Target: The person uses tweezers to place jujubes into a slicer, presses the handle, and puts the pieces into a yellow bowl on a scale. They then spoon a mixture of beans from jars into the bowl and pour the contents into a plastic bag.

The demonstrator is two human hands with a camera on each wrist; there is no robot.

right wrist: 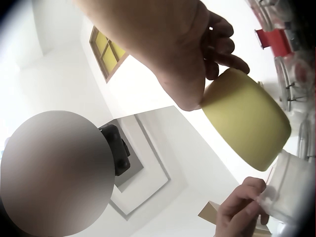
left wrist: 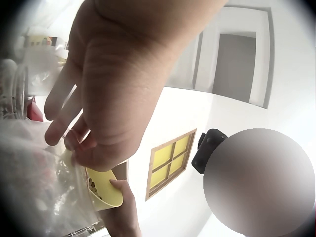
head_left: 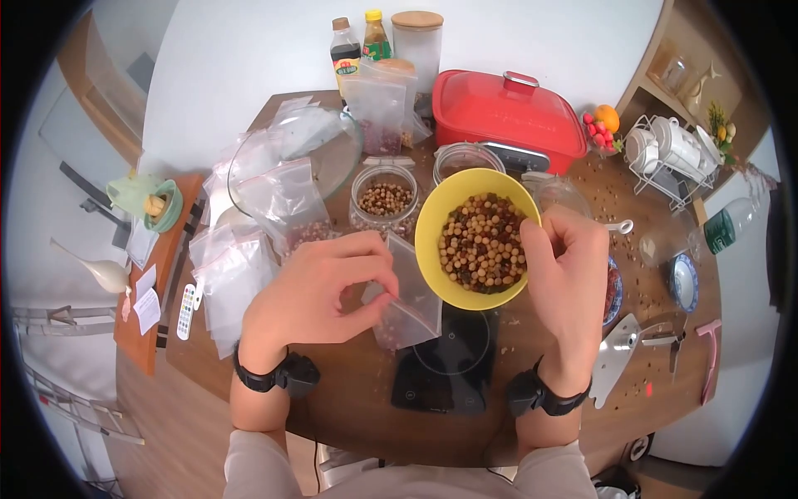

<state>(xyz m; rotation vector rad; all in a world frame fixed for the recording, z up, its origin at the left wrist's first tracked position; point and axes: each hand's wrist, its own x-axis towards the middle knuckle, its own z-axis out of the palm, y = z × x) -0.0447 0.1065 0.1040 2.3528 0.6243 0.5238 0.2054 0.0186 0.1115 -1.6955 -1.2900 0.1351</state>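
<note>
My right hand (head_left: 572,270) grips the right rim of a yellow bowl (head_left: 427,243), thumb on the inner side. Mixed dried beans (head_left: 484,248), tan, reddish and dark, cover the bottom of the bowl. Just left of it, my left hand (head_left: 320,291) pinches the upper edge of a clear zip bag (head_left: 409,323) between thumb and fingers. The bag hangs below the bowl's left side, in front of the black cooktop. In the right wrist view, the bowl (right wrist: 247,121) is tilted beside the bag (right wrist: 289,185). Part of the bag's mouth is hidden by my left fingers.
Behind the bag stands an open glass jar (head_left: 384,200) of beans. Other zip bags (head_left: 233,266) lie to the left near a glass lid (head_left: 295,158). A black induction cooktop (head_left: 445,374) sits below the hands. Further back is a red electric cooker (head_left: 507,116).
</note>
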